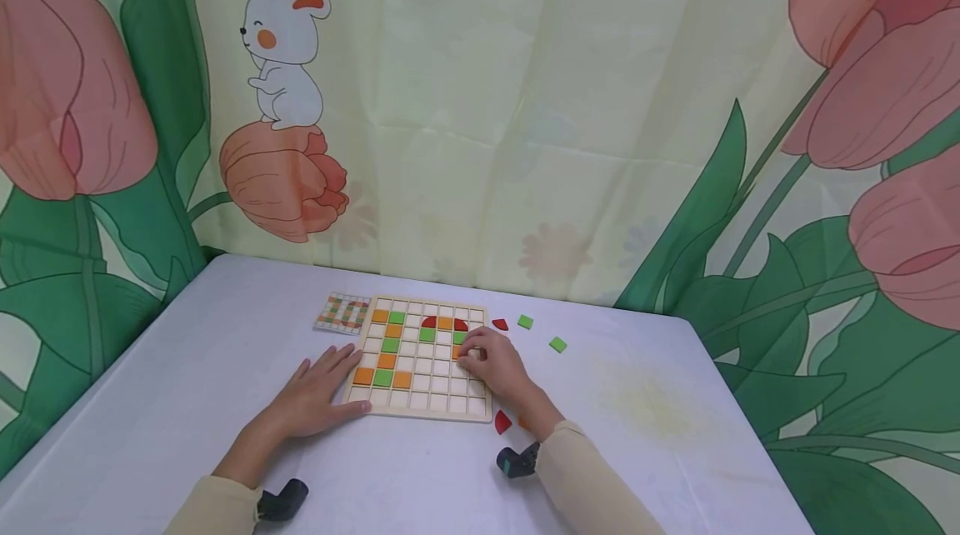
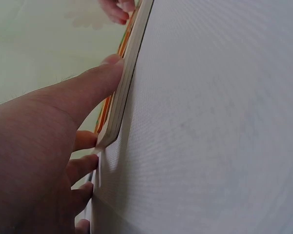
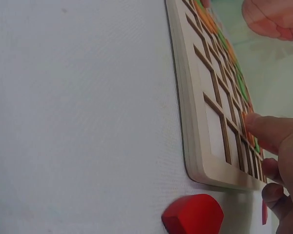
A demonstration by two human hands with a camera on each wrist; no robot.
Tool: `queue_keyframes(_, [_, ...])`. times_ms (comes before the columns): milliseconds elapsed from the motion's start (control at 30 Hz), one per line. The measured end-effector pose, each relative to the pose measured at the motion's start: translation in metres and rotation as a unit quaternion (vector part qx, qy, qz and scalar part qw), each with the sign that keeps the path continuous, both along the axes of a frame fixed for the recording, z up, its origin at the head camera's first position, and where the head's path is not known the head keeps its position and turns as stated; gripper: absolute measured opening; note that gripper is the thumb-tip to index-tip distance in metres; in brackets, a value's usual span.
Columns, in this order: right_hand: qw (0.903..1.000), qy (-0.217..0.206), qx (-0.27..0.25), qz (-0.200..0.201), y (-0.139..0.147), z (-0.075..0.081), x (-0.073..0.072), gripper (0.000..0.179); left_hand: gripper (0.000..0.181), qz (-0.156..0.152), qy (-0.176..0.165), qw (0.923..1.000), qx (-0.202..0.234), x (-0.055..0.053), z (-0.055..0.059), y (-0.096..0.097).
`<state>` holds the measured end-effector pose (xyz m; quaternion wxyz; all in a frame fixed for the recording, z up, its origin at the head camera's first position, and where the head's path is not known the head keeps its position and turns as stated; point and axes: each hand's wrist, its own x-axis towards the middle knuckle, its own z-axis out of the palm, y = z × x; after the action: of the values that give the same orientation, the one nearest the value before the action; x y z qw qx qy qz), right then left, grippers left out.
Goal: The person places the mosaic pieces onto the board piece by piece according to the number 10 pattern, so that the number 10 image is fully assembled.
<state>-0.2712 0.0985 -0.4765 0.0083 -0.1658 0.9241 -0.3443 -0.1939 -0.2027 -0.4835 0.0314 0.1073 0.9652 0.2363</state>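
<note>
A wooden grid board (image 1: 420, 414) lies on the table with orange, green and red pieces set in some of its cells. My left hand (image 1: 318, 393) rests at the board's left edge with fingers spread, the thumb on the near-left corner. In the left wrist view the thumb (image 2: 95, 83) lies against the board's rim. Over the right part of the grid, my right hand (image 1: 497, 364) pinches an orange square tile (image 1: 456, 352) between thumb and curled fingers, down at its cell. A green tile (image 1: 459, 337) sits just beyond it, below a red quarter-round piece (image 1: 461, 324).
A printed pattern card (image 1: 341, 313) lies left of the board. Loose to the right are green tiles (image 1: 558, 344) and a red piece (image 1: 500, 324). Another red piece (image 1: 502, 422) lies near the board's near-right corner, beside an orange piece (image 1: 524, 423) partly hidden by the right wrist.
</note>
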Motion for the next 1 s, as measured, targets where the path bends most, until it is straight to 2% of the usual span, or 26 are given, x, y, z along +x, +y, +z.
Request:
queue_keyframes(267, [0.9999,0.007,0.0,-0.014,0.008,0.003,0.008,0.014,0.089,-0.001,0.0,1.0,0.001,0.001,0.0,-0.001])
queue_keyframes(567, [0.9992,0.005,0.002,-0.039,0.031,0.009,0.023,0.018,0.089,-0.006,0.003,1.0,-0.003,0.0,0.0,-0.001])
queue_keyframes(800, [0.9979,-0.012,0.011,-0.062,0.049,0.013,0.032,0.02,0.088,-0.007,0.001,1.0,-0.001,0.001,0.002,-0.001])
queue_keyframes(1000, [0.9982,-0.003,0.021,-0.057,0.063,0.013,0.038,0.022,0.089,-0.007,-0.001,1.0,-0.003,0.0,0.003,0.0])
